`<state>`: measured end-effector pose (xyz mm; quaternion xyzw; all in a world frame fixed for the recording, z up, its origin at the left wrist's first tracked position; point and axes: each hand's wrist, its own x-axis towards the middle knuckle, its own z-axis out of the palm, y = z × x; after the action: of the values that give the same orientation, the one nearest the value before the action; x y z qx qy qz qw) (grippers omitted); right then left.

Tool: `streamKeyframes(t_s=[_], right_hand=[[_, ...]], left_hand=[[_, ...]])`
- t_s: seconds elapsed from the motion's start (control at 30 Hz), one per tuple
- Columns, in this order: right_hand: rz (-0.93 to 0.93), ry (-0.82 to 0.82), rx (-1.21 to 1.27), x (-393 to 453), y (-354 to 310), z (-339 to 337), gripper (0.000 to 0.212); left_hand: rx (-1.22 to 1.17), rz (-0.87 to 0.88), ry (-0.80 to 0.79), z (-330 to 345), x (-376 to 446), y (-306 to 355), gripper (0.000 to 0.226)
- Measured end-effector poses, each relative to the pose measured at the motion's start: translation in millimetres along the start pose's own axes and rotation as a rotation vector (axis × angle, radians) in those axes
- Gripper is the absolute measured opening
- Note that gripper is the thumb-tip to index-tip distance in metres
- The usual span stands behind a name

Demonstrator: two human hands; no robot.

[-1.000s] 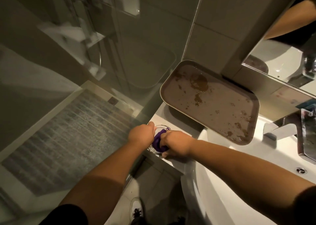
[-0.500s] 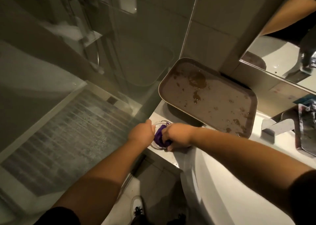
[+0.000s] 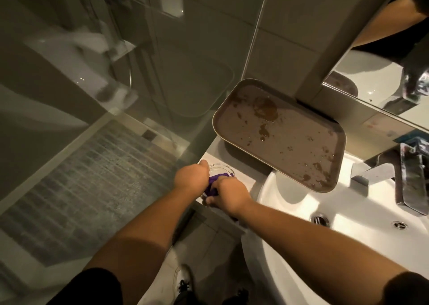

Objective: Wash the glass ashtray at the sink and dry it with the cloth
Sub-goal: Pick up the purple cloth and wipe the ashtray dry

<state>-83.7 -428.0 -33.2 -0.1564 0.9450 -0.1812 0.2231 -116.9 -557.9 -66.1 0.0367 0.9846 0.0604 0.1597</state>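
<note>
The clear glass ashtray (image 3: 222, 168) rests on the white ledge left of the sink (image 3: 348, 212). My left hand (image 3: 191, 177) grips its left rim and steadies it. A purple cloth (image 3: 214, 180) is bunched inside the ashtray, and my right hand (image 3: 228, 194) is closed on it, pressing it into the glass. Most of the ashtray is hidden under both hands; only its far rim shows.
A brown tray (image 3: 285, 137) with wet stains leans over the ledge and the sink's back corner, just beyond my hands. The chrome tap (image 3: 380, 172) stands at the right. A glass shower screen (image 3: 162, 96) rises at the left, with a mirror (image 3: 383, 79) above the sink.
My right hand has shifted slightly toward me over the ashtray with the cloth. My left hand stays on the rim. The view has swung right, showing more of the sink.
</note>
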Motion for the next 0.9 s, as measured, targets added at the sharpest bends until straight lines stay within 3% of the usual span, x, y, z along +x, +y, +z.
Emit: streamKeyframes(t_s=[0.13, 0.3, 0.4, 0.57, 0.67, 0.9], right_hand=[[-0.042, 0.046, -0.042, -2.4, -3.6, 3.3, 0.024], [-0.285, -0.265, -0.209, 3.0, 10.7, -41.8, 0.03], [-0.363, -0.413, -0.382, 13.1, 14.0, -60.3, 0.035], [-0.363, -0.476, -0.458, 18.3, 12.1, -60.5, 0.037], [-0.31, -0.413, -0.407, 13.2, 15.5, -55.3, 0.038], [-0.02, -0.023, -0.074, -0.3, -1.0, -7.1, 0.031]], left_hand=[[-0.068, -0.09, -0.009, 1.6, -6.6, -0.9, 0.02], [-0.272, -0.229, -0.047, 5.5, -15.6, -6.5, 0.029], [-0.296, -0.151, -0.031, 3.4, -15.0, -8.3, 0.032], [-0.163, 0.012, -0.013, -1.9, 3.7, -8.9, 0.028], [-0.061, 0.003, -0.001, 2.3, 4.4, -7.7, 0.017], [-0.114, -0.108, 0.044, 8.9, -2.5, -2.1, 0.023]])
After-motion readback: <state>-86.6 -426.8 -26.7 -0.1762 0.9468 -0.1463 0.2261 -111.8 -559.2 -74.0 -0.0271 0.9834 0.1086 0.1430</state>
